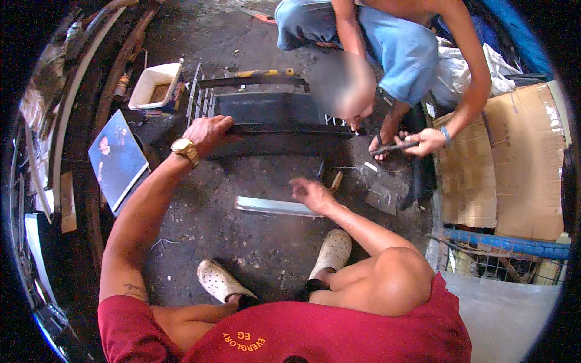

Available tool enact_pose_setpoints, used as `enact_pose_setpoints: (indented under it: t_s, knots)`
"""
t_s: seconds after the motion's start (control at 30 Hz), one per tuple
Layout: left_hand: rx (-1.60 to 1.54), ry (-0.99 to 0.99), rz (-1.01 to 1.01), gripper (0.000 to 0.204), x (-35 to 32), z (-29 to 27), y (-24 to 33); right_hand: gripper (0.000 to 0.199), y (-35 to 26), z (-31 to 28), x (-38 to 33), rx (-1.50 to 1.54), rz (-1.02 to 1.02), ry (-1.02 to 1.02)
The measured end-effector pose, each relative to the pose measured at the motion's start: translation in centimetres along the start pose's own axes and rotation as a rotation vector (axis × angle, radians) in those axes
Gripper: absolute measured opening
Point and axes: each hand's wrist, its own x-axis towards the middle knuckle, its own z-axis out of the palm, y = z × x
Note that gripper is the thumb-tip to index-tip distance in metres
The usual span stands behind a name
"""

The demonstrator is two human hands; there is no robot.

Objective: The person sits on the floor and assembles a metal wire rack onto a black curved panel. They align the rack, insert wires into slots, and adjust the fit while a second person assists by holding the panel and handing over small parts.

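Observation:
A low black rectangular frame with a dark panel inside and wire racks at its ends lies on the floor ahead. My left hand, a gold watch on its wrist, grips the frame's near left corner with the fingers bent over the edge. Slightly blurred, my right hand hovers with loosely spread fingers and nothing visible in them. Just below it a pale flat strip rests on the floor. Across from me a crouching person holds a dark tool, perhaps pliers, beside the frame's right end.
Beyond the frame's left end stands a white-rimmed tub. A picture panel leans near my left forearm. Flattened cardboard and a blue-edged wire cage line the right side. Wooden lengths run along the left.

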Motion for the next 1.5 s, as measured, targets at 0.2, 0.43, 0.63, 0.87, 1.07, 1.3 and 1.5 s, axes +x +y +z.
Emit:
enact_pose_setpoints:
  t_s: [0.2,0.43,0.63,0.87,1.07,1.3,1.5]
  knots:
    - [-0.048,-0.044,-0.023,0.036,-0.1,-0.2,0.5,0.048,-0.5,-3.3,4.5,0.393,0.15,0.31]
    - [0.022,-0.099,-0.088,0.033,-0.8,-0.9,2.1,0.024,-2.8,-6.2,6.2,0.195,0.253,0.452]
    - [-0.006,-0.088,-0.108,0.037,-1.1,-0.8,2.6,0.023,-3.9,-7.1,6.4,0.155,0.282,0.48]
    - [0.048,-0.079,-0.241,0.044,-1.1,-0.5,2.6,0.023,-4.8,-8.8,9.8,0.015,0.243,0.447]
    - [0.06,-0.069,-0.26,0.045,-0.5,-0.4,2.9,0.019,-4.8,-9.5,10.8,0.008,0.252,0.448]
    - [0.019,-0.077,-0.242,0.041,-1.0,0.6,1.5,0.018,-2.6,-8.2,11.3,-0.026,0.074,0.523]
    - [-0.022,-0.022,-0.247,0.036,-1.4,1.3,1.0,0.025,-2.9,-7.8,9.7,-0.078,0.058,0.417]
